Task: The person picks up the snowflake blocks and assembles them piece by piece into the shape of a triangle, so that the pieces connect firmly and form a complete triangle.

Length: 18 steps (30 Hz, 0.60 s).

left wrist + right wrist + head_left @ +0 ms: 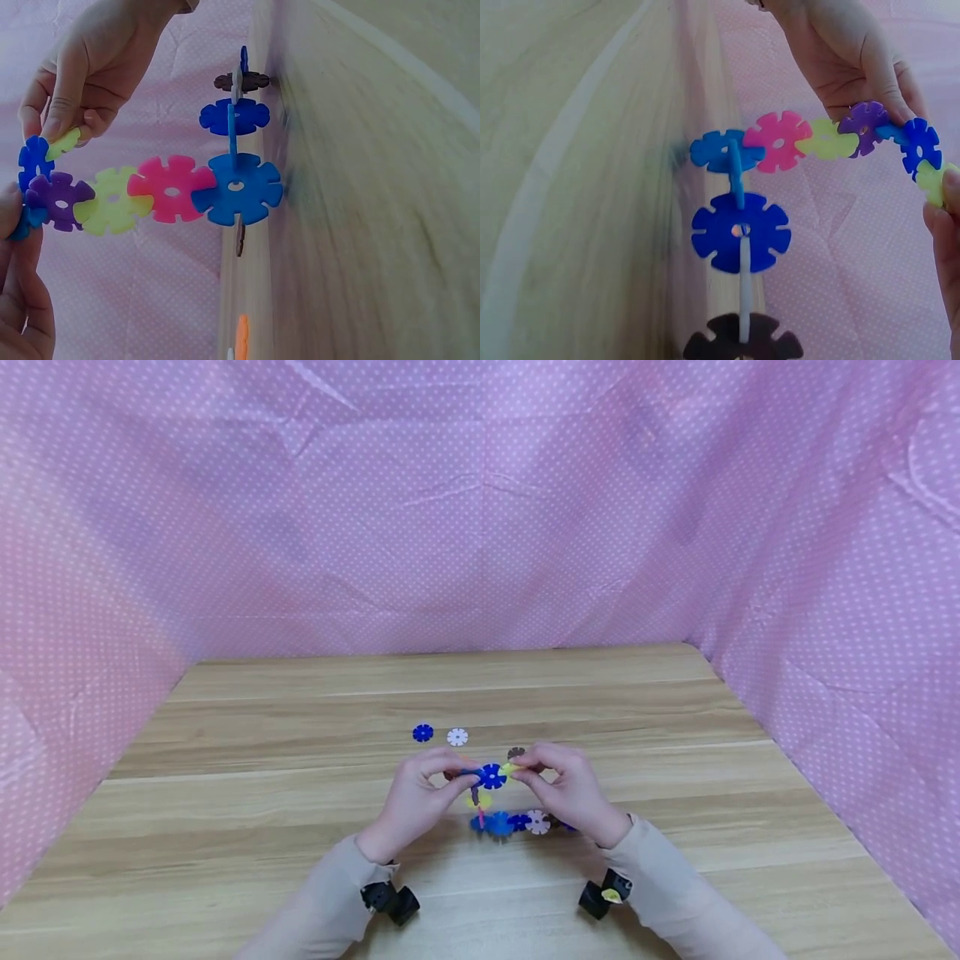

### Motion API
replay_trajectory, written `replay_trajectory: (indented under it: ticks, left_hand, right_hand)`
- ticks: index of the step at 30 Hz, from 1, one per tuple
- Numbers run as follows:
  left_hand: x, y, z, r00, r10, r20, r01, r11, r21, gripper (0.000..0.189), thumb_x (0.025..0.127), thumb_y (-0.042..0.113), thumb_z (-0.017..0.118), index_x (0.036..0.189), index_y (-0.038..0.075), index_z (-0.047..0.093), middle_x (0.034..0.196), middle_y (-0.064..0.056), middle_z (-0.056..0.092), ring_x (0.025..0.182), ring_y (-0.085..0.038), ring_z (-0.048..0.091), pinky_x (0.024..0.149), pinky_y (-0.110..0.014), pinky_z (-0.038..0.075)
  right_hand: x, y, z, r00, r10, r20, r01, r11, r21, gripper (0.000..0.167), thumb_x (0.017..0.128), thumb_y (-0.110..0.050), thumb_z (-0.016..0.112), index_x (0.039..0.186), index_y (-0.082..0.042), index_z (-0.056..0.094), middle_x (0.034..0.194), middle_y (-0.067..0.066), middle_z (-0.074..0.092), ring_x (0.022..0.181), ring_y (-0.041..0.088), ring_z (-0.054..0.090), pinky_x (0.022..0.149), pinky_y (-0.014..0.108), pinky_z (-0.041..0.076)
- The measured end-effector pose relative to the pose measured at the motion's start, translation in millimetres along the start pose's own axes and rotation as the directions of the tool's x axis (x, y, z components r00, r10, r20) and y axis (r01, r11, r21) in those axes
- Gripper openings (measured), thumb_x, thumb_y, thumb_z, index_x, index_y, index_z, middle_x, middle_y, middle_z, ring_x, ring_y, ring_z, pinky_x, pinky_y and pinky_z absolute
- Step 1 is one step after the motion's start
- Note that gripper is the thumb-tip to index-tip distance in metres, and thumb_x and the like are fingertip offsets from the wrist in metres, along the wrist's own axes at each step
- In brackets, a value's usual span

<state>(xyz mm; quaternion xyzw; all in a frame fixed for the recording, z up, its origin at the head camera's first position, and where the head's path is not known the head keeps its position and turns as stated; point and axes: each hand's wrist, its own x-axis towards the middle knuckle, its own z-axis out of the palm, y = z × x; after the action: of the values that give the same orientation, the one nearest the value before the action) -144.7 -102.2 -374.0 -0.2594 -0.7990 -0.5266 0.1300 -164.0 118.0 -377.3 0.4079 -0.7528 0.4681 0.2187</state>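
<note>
My left hand [420,787] pinches a light blue notched disc [892,133] at the top of a standing chain of snowflake discs. A dark blue disc [492,776] joins it, and my right hand [567,789] pinches a yellow disc [63,144] at that disc's other side. Below, the chain runs down through a purple disc [61,201], another yellow disc [112,201] and a pink disc [169,189]. It meets a light blue disc [247,191] in the row along the table. Fingertips partly cover both pinched discs.
The lower row continues to the right with a dark blue disc [741,232], a white disc [537,822] and a brown disc [742,337]. Behind the hands lie a loose blue disc [423,732], a white one [457,737] and a brown one [516,752]. Pink dotted cloth [480,527] surrounds the wooden table [225,793].
</note>
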Motion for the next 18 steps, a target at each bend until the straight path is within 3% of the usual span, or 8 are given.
replay_trajectory:
  ticks: [6, 10, 18]
  left_hand:
    - [-0.4, -0.4, 1.5, 0.993, -0.077, 0.095, 0.076, 0.997, 0.012, 0.027, 0.083, 0.014, 0.072, 0.11, 0.013, 0.069, 0.113, -0.006, 0.067, 0.108, -0.018, 0.059, 0.093, -0.043, 0.048]
    - [-0.2, 1.8, 4.7, 0.979, -0.129, 0.157, 0.131, 0.991, 0.002, 0.035, 0.084, 0.02, 0.072, 0.118, 0.015, 0.065, 0.123, -0.004, 0.063, 0.119, -0.02, 0.054, 0.1, -0.05, 0.043]
    - [-3.5, 0.6, 5.2, 0.987, -0.096, 0.128, 0.097, 0.995, -0.003, 0.027, 0.085, 0.016, 0.071, 0.112, 0.015, 0.068, 0.12, -0.001, 0.064, 0.118, -0.021, 0.056, 0.098, -0.048, 0.046]
  right_hand:
    - [-2.1, -1.5, -1.3, 0.999, 0.047, 0.017, -0.047, 0.999, -0.009, 0.02, 0.074, 0.011, 0.072, 0.09, 0.001, 0.07, 0.079, 0.011, 0.07, 0.067, 0.015, 0.065, 0.062, 0.019, 0.054]
    - [-2.2, -2.3, -0.2, 0.998, 0.053, 0.027, -0.052, 0.999, -0.009, 0.021, 0.074, 0.01, 0.073, 0.092, -0.001, 0.07, 0.08, 0.01, 0.07, 0.067, 0.015, 0.065, 0.061, 0.019, 0.054]
    - [-1.7, -2.0, 2.1, 0.996, 0.064, 0.064, -0.064, 0.998, -0.003, 0.024, 0.074, 0.008, 0.074, 0.096, 0.0, 0.068, 0.084, 0.01, 0.07, 0.069, 0.014, 0.065, 0.065, 0.024, 0.057]
